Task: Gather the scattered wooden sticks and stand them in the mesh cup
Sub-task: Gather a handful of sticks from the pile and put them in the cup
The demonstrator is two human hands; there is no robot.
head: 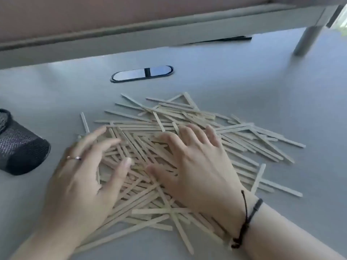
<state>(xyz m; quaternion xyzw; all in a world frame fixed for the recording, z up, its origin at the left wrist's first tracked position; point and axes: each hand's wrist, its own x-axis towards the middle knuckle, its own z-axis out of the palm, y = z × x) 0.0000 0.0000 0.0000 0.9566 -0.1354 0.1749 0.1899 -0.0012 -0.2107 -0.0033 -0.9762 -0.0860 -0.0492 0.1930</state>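
At the far left a black mesh cup [17, 145] lay on its side on the grey counter [281, 94], apart from the pile. Next came the left hand [78, 177], wearing a ring, its grip spread, fingers resting on the wooden sticks [187, 113]. The sticks lay scattered in a crisscrossed heap at the counter's middle. The right hand [197, 166], a black cord at its wrist, pressed flat on the heap, grip spread.
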